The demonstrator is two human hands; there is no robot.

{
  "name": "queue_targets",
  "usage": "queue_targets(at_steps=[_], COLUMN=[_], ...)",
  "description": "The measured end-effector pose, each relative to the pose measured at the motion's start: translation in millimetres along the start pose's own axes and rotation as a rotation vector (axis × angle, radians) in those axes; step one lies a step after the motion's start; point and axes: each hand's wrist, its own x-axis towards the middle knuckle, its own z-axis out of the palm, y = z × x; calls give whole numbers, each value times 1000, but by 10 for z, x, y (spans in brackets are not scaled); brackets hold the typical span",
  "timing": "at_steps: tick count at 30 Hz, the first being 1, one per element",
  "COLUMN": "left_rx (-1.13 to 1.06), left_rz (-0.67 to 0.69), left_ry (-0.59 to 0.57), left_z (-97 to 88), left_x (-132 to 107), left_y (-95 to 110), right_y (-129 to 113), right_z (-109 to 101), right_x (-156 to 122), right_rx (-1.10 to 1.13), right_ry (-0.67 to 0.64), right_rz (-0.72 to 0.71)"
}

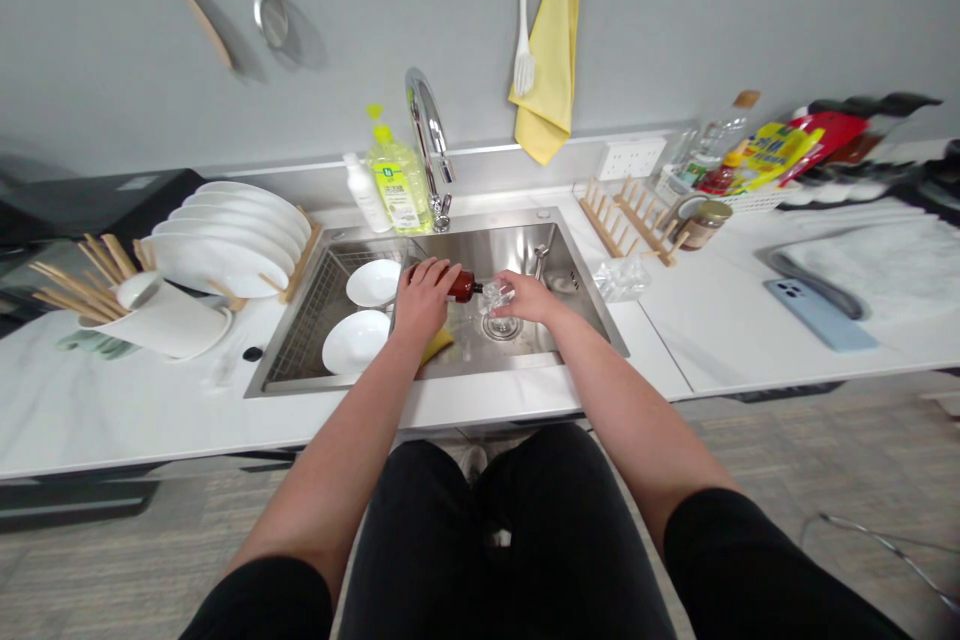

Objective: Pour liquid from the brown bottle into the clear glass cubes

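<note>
My left hand [424,300] grips a small dark red bottle [463,286] over the stainless steel sink [480,245], its narrow black neck tilted to the right. My right hand [527,298] holds a small clear glass [493,296] by its side, close to the bottle's tip. Both are above the drain [501,326]. Two white dishes lie in the sink basin, a small bowl [373,282] and a plate [355,341]. A yellow sponge [437,345] shows just beneath my left wrist, partly hidden.
A chrome faucet [429,135] rises behind the sink beside a yellow dish soap bottle [397,185]. White plates [225,255] stand in a wooden rack at left. Wooden dish racks [630,220], a glass item, jars and a blue phone [819,314] occupy the counter at right.
</note>
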Motion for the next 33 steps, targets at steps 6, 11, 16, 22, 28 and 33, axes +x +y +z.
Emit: queue_targets(at_steps=[6,11,16,22,28,33], left_rx=[10,40,51,62,69,63], left_rz=[18,44,63,69,71,71], left_ry=[20,58,81,84,102,109], left_z=[11,45,62,61,61,47], left_x=[3,11,9,8,12,12], left_y=[-15,-37,-49,-49,-43,-32], right_y=[6,4,8,21,-6,-36], right_z=[11,13,17,29,10,0], right_x=[3,-6,-7,-3,-12,-19], right_rx=[16,25,18,18,31,41], right_ry=[3,5,22,27,33,53], right_rz=[-8,-27,-34,-38,-32,-38])
